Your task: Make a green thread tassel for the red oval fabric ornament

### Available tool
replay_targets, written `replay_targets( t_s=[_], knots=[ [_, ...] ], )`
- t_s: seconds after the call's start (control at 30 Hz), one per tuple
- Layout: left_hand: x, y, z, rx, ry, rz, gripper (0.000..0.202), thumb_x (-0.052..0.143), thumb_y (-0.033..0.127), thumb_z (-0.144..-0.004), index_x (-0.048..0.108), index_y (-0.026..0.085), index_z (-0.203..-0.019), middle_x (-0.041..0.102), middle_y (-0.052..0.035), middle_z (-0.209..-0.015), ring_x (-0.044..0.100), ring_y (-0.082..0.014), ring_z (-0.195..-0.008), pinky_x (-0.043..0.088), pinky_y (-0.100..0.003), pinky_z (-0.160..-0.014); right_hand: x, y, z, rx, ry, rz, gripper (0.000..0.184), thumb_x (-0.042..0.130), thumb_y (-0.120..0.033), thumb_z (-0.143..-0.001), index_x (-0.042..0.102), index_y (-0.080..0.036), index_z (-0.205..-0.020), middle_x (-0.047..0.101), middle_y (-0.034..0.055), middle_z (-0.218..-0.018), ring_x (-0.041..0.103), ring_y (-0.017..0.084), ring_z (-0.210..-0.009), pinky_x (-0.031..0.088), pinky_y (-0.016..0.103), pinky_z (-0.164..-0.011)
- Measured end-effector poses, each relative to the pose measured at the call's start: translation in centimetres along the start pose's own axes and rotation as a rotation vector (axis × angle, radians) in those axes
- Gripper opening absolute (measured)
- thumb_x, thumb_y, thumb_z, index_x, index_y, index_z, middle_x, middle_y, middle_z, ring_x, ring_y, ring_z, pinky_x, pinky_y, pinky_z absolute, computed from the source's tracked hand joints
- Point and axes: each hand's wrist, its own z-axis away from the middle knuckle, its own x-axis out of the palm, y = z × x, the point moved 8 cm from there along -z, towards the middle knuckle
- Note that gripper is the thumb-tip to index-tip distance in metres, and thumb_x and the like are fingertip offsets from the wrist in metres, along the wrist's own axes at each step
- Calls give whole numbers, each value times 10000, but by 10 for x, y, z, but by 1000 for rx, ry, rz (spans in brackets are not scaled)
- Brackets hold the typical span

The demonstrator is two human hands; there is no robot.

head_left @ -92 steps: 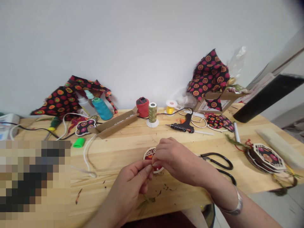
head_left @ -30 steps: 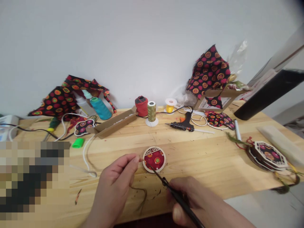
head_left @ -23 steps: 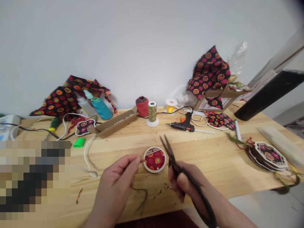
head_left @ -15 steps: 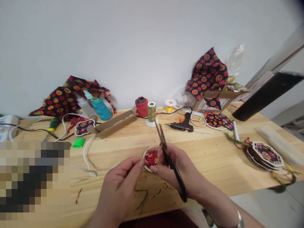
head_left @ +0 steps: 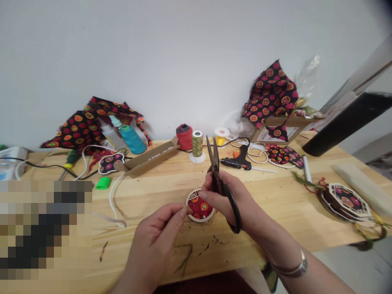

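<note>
A pair of scissors [head_left: 216, 171] with black handles is held in my right hand [head_left: 241, 202], blades pointing up and away from me and slightly parted. My left hand [head_left: 161, 232] is closed in a pinch at the left rim of a round ornament [head_left: 200, 207]. What lies between its fingertips is too small to make out. The ornament has a pale wooden frame with a lattice at the top and red patterned fabric inside; it lies on the wooden table. An olive cord [head_left: 185, 255] trails on the table below, near dark fabric scraps [head_left: 206, 247].
Behind my hands stand a gold thread spool [head_left: 197, 145], a red spool [head_left: 184, 138] and a yellow one [head_left: 221, 136]. A black glue gun [head_left: 237, 160] lies right of them. Octagonal ornaments [head_left: 344, 201] are stacked at right. An open cardboard tray [head_left: 151, 158] sits left.
My right hand has shifted away from the left fingertips with the scissors, baring more of the round ornament. The left hand keeps its pinch. The view has moved slightly.
</note>
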Motion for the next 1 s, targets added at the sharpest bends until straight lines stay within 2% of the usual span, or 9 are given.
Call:
replay_targets(
  t_s=[0.17, 0.27, 0.37, 0.5, 0.6, 0.67, 0.73, 0.87, 1.0],
  knots=[
    [4, -4, -2, -42, -82, 16, 128, 713, 324, -687, 768, 216, -727, 453, 61, -444, 347, -94, -415, 328, -192, -417, -2, -2, -4, -132, 33, 66, 174, 559, -94, -710, 437, -200, -777, 482, -66, -657, 442, 77, -566, 380, 193, -527],
    [3, -6, -3, -52, -83, 33, 135, 721, 324, -682, 766, 207, -734, 462, 58, -456, 344, -88, -419, 281, -184, -376, -3, -3, -5, -198, 45, 113, 157, 548, -114, -739, 442, -209, -806, 502, -58, -691, 467, 86, -595, 398, 206, -558],
    [1, -7, -4, -63, -69, 64, 129, 728, 314, -675, 763, 202, -728, 469, 56, -455, 346, -84, -427, 272, -173, -371, -10, 1, -7, -144, 84, 257, 149, 595, -184, -745, 483, -205, -840, 518, -39, -716, 475, 105, -618, 399, 228, -573],
    [0, -10, -7, -81, -50, 112, 136, 742, 305, -654, 757, 184, -715, 505, 44, -474, 339, -79, -432, 255, -171, -372, -26, 1, 2, -47, 141, 396, 267, 678, -298, -710, 524, -188, -898, 488, -29, -711, 433, 117, -620, 361, 234, -552],
    [-4, -13, -9, -104, -32, 116, 179, 740, 325, -660, 747, 163, -734, 469, 54, -469, 308, -73, -427, 235, -175, -379, -25, -6, 22, -50, 1, 365, 259, 648, -349, -752, 528, -178, -904, 478, -22, -730, 412, 113, -639, 353, 221, -558],
    [-7, -17, -10, -124, -24, 116, 202, 738, 339, -665, 738, 157, -754, 447, 63, -474, 297, -71, -428, 226, -176, -385, -19, -6, 39, 4, -140, 331, 245, 608, -376, -787, 538, -172, -902, 465, -26, -699, 385, 102, -600, 333, 208, -522],
    [-7, -20, -11, -144, -29, 128, 212, 735, 345, -673, 729, 161, -777, 439, 66, -489, 292, -70, -433, 215, -175, -389, -14, -5, 54, 63, -228, 328, 246, 592, -400, -795, 559, -171, -881, 459, -29, -659, 361, 97, -563, 309, 204, -486],
    [-6, -23, -12, -158, -39, 153, 214, 721, 351, -698, 716, 162, -799, 423, 69, -500, 279, -69, -449, 212, -170, -396, -4, 0, 69, 163, -311, 388, 231, 606, -403, -775, 596, -172, -764, 523, -17, -655, 399, 106, -571, 321, 210, -499],
    [-6, -21, -12, -147, -28, 145, 227, 732, 353, -682, 713, 158, -794, 426, 66, -485, 297, -75, -456, 232, -166, -396, 5, 8, 67, 248, -355, 479, 264, 606, -415, -770, 593, -159, -709, 532, -17, -626, 366, 92, -536, 286, 206, -464]
  ],
)
